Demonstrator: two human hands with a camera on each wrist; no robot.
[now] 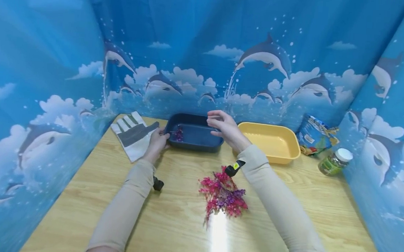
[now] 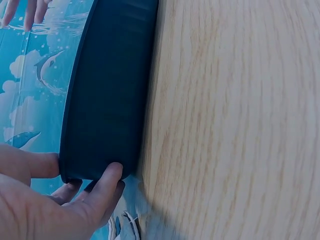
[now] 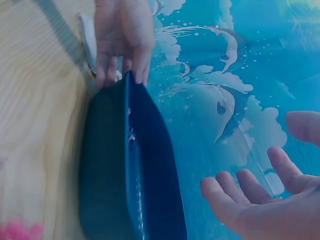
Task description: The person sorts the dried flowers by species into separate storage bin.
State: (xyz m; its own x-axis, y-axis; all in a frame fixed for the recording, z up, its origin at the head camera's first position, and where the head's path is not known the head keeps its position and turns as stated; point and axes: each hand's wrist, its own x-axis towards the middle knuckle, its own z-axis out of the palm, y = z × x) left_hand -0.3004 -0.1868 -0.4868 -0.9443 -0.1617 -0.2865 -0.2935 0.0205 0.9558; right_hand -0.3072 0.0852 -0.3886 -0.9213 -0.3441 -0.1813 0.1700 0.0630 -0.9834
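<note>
My left hand (image 1: pixel 157 143) grips the left end of a dark blue rectangular tub (image 1: pixel 198 145). In the left wrist view its thumb lies at the rim while the fingers (image 2: pixel 111 181) bend against the end wall. A small purple flower sprig (image 1: pixel 178 133) lies inside the tub near that end. Over the right end of the tub hovers my right hand (image 1: pixel 227 130), its fingers spread and slightly bent, holding nothing. A bunch of pink and purple dried flowers (image 1: pixel 222 193) lies on the table below the right wrist.
A white and grey work glove (image 1: pixel 134 135) lies left of the tub. To the right stand a yellow tub (image 1: pixel 284 160), a blue snack bag (image 1: pixel 312 134) and a white-lidded jar (image 1: pixel 333 163). A dolphin-print curtain (image 1: pixel 200 55) encloses the wooden table (image 1: pixel 178 218) behind and at both sides.
</note>
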